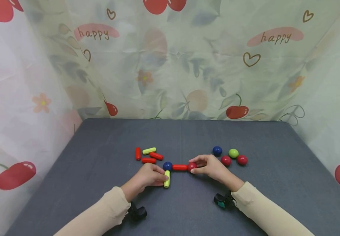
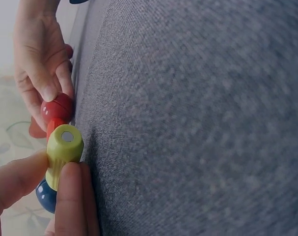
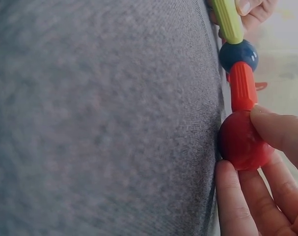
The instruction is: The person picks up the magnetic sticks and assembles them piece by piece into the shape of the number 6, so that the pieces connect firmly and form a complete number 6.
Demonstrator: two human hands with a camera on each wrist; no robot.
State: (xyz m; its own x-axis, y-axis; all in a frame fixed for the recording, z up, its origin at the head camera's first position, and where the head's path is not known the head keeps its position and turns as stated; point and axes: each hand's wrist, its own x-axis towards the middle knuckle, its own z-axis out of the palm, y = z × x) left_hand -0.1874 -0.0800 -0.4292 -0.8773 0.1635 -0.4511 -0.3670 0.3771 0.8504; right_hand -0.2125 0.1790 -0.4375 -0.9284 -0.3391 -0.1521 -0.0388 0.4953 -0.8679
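Note:
My left hand (image 1: 150, 176) pinches a yellow-green magnetic stick (image 2: 65, 152) between thumb and fingers; a round metal disc shows in its near end. The stick's far end touches a blue ball (image 1: 167, 166). From that ball a red stick (image 1: 180, 167) runs right to a red ball (image 1: 192, 167), so the pieces form an L on the table. My right hand (image 1: 212, 167) grips the red ball, with the thumb on one side and fingertips on the other in the right wrist view.
Behind the left hand lie several loose sticks, among them a red stick (image 1: 138, 153) and a yellow-green stick (image 1: 149, 150). Beyond the right hand sit a blue ball (image 1: 217, 150), a green ball (image 1: 233, 153) and two red balls (image 1: 242, 160). A patterned curtain (image 1: 179, 65) borders the dark table (image 1: 181, 209).

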